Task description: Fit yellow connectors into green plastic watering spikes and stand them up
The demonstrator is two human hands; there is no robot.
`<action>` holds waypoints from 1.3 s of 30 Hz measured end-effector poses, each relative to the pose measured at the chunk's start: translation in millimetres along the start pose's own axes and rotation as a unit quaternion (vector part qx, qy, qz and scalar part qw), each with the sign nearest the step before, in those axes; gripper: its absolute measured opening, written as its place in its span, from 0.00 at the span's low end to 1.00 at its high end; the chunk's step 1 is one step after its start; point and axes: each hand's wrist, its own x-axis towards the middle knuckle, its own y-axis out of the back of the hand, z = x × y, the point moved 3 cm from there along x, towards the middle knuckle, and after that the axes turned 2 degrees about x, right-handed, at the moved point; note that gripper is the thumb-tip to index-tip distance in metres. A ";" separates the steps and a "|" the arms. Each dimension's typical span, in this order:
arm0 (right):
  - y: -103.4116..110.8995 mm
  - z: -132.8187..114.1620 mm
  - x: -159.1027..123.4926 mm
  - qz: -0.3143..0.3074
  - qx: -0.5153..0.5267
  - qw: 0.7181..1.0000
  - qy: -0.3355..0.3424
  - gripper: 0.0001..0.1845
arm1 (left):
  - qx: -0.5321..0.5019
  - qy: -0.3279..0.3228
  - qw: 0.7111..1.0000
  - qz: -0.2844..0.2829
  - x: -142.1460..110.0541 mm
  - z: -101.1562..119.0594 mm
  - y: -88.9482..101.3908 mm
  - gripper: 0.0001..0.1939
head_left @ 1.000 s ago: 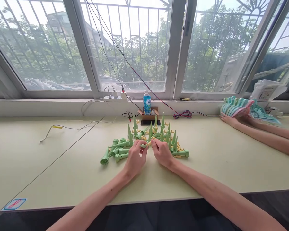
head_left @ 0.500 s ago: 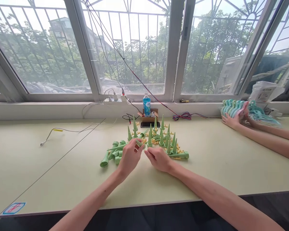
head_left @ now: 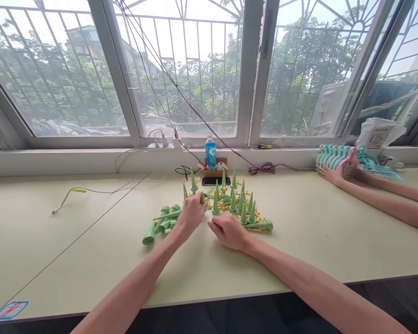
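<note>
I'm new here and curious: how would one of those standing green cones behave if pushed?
Probably stiff and light: the green cone looks like moulded plastic. A firm push near its narrow tip may topple it, though the wider base should steady it somewhat.

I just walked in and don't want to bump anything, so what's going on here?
A person is handling green plastic cones. Their left hand appears to hold a green piece beside the upright green cones. The right hand is curled in front of those cones; whether it holds anything is hidden. Small yellow pieces lie among the cones, and more green parts lie to the left. Off to the right, another person's hand touches some hangers.
</note>
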 end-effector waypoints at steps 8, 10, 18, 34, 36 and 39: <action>1.0 2.4 -0.9 0.004 0.007 1.000 0.007 0.19 | -0.016 -0.007 1.000 -0.019 -13.2 1.8 0.6 0.11; 1.8 2.5 -1.0 0.001 0.006 1.000 0.007 0.19 | -0.008 -0.001 0.999 -0.033 -13.8 0.5 -1.8 0.11; 6.0 2.1 -0.8 -0.001 -0.002 1.000 0.006 0.19 | 0.003 0.027 0.997 -0.068 -19.4 -4.9 -9.3 0.07; 9.6 1.4 -0.6 -0.005 -0.023 1.000 0.010 0.20 | -0.052 -0.031 0.978 0.201 -11.6 2.0 34.0 0.11; 9.1 1.5 -0.5 -0.009 -0.017 1.000 0.006 0.21 | -0.065 0.010 0.963 0.260 -6.4 -7.6 47.1 0.12; 7.7 1.7 -0.6 -0.014 -0.015 1.000 -0.001 0.21 | -0.091 0.069 0.948 0.297 2.8 -26.8 58.8 0.13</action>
